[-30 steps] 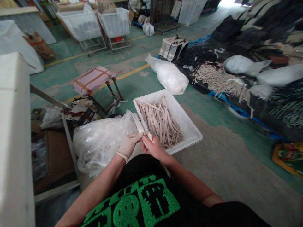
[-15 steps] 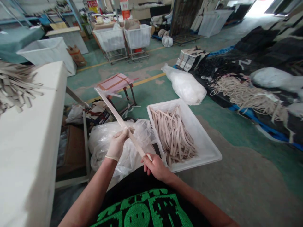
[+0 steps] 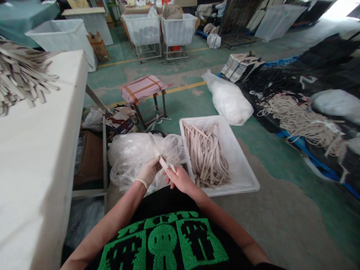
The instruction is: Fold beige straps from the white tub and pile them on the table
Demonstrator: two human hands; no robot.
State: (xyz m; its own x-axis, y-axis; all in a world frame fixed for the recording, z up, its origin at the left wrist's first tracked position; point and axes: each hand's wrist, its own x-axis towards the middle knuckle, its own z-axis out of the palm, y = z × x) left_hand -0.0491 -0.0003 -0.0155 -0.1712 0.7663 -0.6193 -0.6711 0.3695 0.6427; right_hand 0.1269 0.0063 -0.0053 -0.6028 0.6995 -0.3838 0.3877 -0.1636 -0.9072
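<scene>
A pale flat strip runs between my two hands, in front of my body. My left hand, in a thin whitish glove, is closed round its upper part. Bare and to the right, my right hand pinches the lower end. Beyond my left hand the strip is blurred against a heap of clear plastic bags. Just right of my hands stands a white plastic bin, holding many similar beige strips.
At the left is a white table with a bundle of strips. A pink-topped stool stands ahead. A stuffed white bag lies on the floor beyond the bin, with corded piles at the right.
My hands have come closer together, with my left hand lower and nearer my right. The strip's far part no longer sticks out up and left over the stool. The view has tilted down.
</scene>
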